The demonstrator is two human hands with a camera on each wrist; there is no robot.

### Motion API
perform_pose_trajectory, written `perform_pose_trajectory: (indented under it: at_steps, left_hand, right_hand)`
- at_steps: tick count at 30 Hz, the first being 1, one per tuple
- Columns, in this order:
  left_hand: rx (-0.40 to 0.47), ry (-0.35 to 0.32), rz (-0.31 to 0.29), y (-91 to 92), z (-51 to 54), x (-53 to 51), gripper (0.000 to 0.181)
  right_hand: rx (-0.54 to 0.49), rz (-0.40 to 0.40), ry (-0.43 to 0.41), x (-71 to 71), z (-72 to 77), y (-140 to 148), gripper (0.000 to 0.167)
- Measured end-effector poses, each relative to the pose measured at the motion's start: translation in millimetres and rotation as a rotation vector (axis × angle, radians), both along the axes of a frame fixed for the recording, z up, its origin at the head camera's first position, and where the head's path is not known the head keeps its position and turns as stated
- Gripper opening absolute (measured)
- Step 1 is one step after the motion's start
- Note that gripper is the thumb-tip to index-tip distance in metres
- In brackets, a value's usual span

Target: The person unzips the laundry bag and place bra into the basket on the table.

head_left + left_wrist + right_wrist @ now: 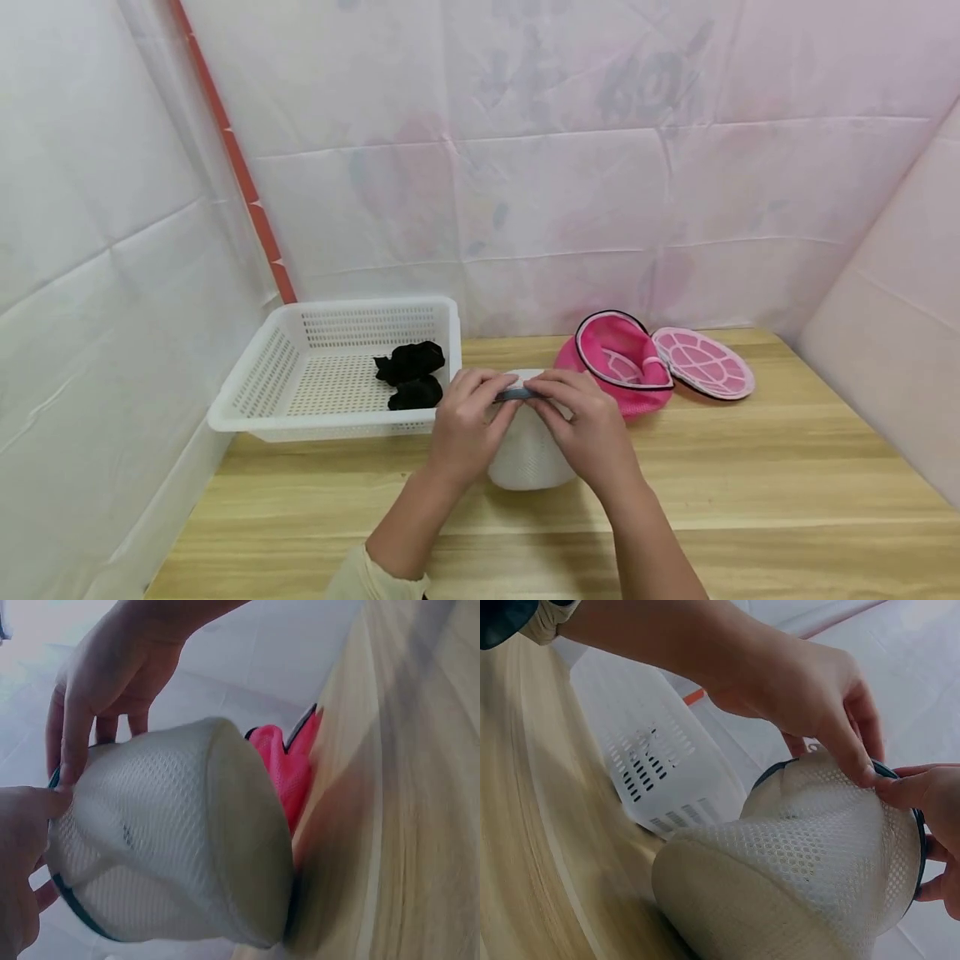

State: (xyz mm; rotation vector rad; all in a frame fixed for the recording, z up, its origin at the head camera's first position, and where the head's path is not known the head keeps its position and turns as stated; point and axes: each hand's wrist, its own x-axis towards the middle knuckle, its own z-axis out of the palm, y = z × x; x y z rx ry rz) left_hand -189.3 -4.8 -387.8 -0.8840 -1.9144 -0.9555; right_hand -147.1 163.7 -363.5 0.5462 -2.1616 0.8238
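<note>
A white mesh bag (pixel 531 454) with a dark-edged rim is held above the wooden table, its round base tilted down. My left hand (pixel 467 425) pinches the rim from the left, and my right hand (pixel 588 425) pinches it from the right, the fingertips of both close together. In the left wrist view the mesh bag (pixel 165 832) hangs from both hands, its dark rim at the left. In the right wrist view the left hand (pixel 810 694) and right hand (pixel 937 817) meet at the rim of the mesh bag (pixel 802 855).
A white plastic basket (pixel 270 423) at the back left holds black cloth items (pixel 415 375). Behind my right hand stands an open pink mesh bag (pixel 648 402), with its round pink lid (pixel 708 364) folded out to the right. White sheeting (pixel 555 192) hangs behind the table (pixel 750 500).
</note>
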Motion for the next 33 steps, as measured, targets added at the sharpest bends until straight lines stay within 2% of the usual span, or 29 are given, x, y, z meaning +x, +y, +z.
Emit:
perform_pose_trajectory:
  at_steps: [3,8,11,17,22,28,33]
  left_hand:
    - [-0.029,-0.059,-0.018,-4.7,-1.8,-4.1,0.029]
    - [-0.069,-0.165,-0.061,-9.9,-1.6,-10.2,0.033]
    - [-0.052,-0.214,-0.075,-10.3,-0.8,-14.2,0.032]
    - [-0.008,-0.223,-0.066,-7.6,-0.3,-22.2,0.021]
    - [0.010,-0.214,-0.060,-5.8,1.1,-25.6,0.014]
    - [0.003,-0.174,-0.059,-8.4,7.3,-27.5,0.015]
    - [-0.007,-0.201,-0.094,-13.0,9.6,-27.4,0.013]
  right_hand:
    - [-0.039,-0.015,-0.006,-3.1,-1.5,7,0.029]
    - [-0.147,-0.066,-0.106,-9.8,-1.2,16,0.026]
    - [-0.186,-0.106,-0.153,-14.9,-0.3,17,0.024]
    - [-0.236,-0.133,-0.198,-25.3,0.8,15,0.023]
    - [-0.181,-0.088,-0.147,-32.8,3.8,11,0.029]
    - [-0.083,0.057,-0.077,-40.1,4.6,5,0.035]
    - [-0.037,0.125,-0.042,-44.3,-0.8,-1,0.035]
